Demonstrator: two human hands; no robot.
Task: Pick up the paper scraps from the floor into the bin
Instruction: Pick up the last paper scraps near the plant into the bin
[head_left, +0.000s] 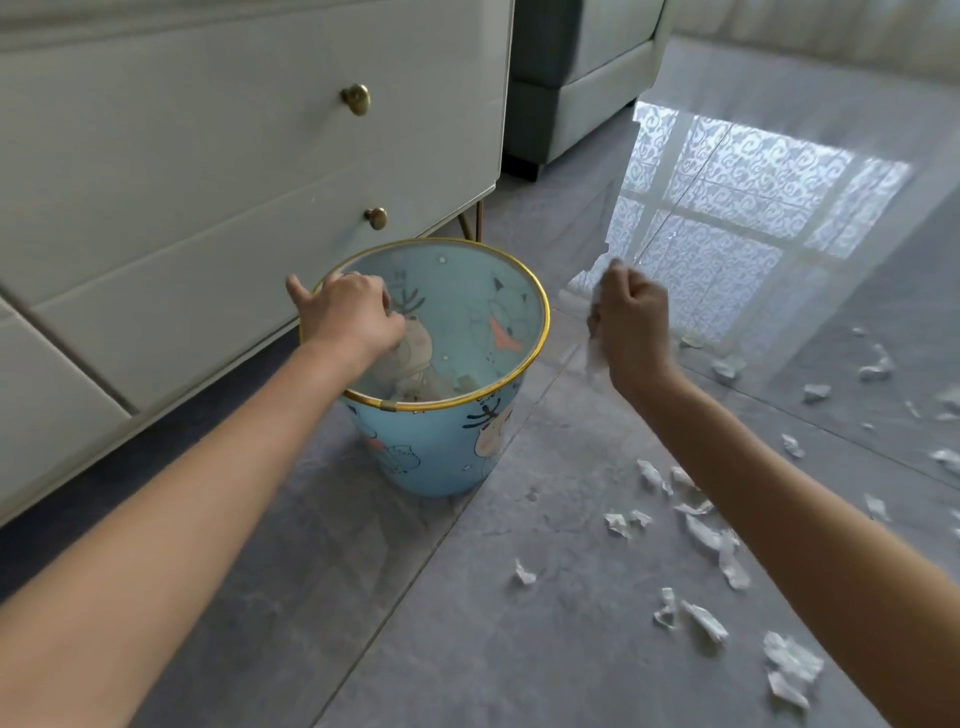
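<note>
A light blue bin (441, 447) with a gold rim and cartoon prints stands on the grey floor beside a white dresser. Crumpled paper lies at its bottom. My left hand (353, 317) grips the bin's near-left rim, fingers curled inside and thumb out. My right hand (631, 327) hovers just right of the bin, above the floor, closed on white paper scraps (595, 353) that hang below the fist. Several white paper scraps (701, 540) lie scattered over the floor to the right.
A white dresser (218, 171) with brass knobs and a thin gold leg stands at the left, close behind the bin. A grey sofa base (571, 88) sits further back. The glossy tiles (727, 218) reflect a bright window.
</note>
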